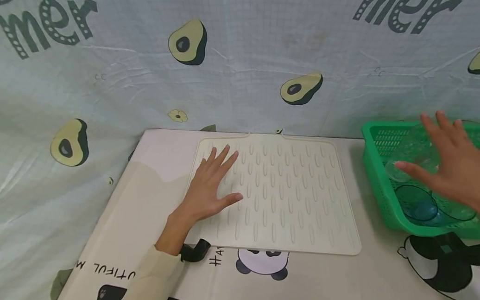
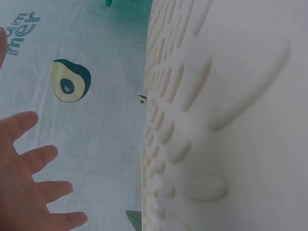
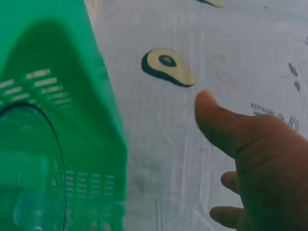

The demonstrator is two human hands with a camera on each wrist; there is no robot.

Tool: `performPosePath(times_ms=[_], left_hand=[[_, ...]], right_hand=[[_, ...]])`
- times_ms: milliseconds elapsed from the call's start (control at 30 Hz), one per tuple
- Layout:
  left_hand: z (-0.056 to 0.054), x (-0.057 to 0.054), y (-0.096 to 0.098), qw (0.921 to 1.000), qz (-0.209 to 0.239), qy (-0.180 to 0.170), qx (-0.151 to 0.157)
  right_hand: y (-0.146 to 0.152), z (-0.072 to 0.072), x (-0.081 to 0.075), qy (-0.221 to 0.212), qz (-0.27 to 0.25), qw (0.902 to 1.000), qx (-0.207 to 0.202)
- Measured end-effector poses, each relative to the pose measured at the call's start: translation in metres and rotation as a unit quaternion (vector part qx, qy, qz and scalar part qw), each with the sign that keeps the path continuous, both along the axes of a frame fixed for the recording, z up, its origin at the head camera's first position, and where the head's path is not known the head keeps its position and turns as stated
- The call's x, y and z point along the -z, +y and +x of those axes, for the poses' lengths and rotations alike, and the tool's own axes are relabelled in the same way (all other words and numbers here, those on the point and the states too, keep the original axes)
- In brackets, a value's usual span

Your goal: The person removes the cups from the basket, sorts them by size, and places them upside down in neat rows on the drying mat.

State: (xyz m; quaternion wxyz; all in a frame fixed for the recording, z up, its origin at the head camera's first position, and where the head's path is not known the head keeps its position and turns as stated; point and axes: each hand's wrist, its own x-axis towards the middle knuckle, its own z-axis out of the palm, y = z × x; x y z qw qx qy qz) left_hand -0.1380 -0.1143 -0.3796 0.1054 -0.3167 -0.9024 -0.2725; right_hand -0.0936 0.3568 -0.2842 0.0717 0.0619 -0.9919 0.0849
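Observation:
A cream drying mat [image 1: 285, 193] with raised oval ridges lies flat on the table. My left hand [image 1: 207, 187] hovers over the mat's left part, fingers spread and holding nothing; its spread fingertips [image 2: 41, 156] also show in the left wrist view. To the right stands a green plastic basket [image 1: 379, 196] with slotted walls. Inside it are clear glasses, one with a dark rim and bluish base [image 1: 421, 208], and another clear glass [image 1: 412, 156] behind. Above the basket is my right hand [image 1: 460, 162], fingers extended, with nothing in it. Part of the basket's contents is hidden behind this hand.
A pale cloth [image 1: 236, 90] printed with avocados hangs behind the table and along its left side. The light table cover [image 1: 328, 283] carries panda prints and lettering. Each wrist wears a black strap [image 1: 194, 251].

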Motion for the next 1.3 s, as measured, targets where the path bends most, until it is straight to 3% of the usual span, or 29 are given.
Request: performPosePath(times_ms=[267,533,933,1300], left_hand=[[0.0,-0.001,0.015,0.9987,0.037,-0.015,0.03],[-0.002,0.0,0.032,0.9906,0.103,-0.067,0.06],[-0.001,0.001,0.055,0.9859,0.099,-0.109,0.079],[-0.003,-0.001,0.074,0.9808,0.099,-0.119,0.118]], right_hand=[[0.018,-0.014,0.005,-0.004,-0.001,1.0,-0.005],[0.031,-0.024,0.008,0.007,0.008,0.9999,-0.004],[0.045,-0.034,0.018,-0.002,0.04,0.9992,0.004],[0.051,-0.046,0.022,-0.018,0.069,0.9975,0.001]])
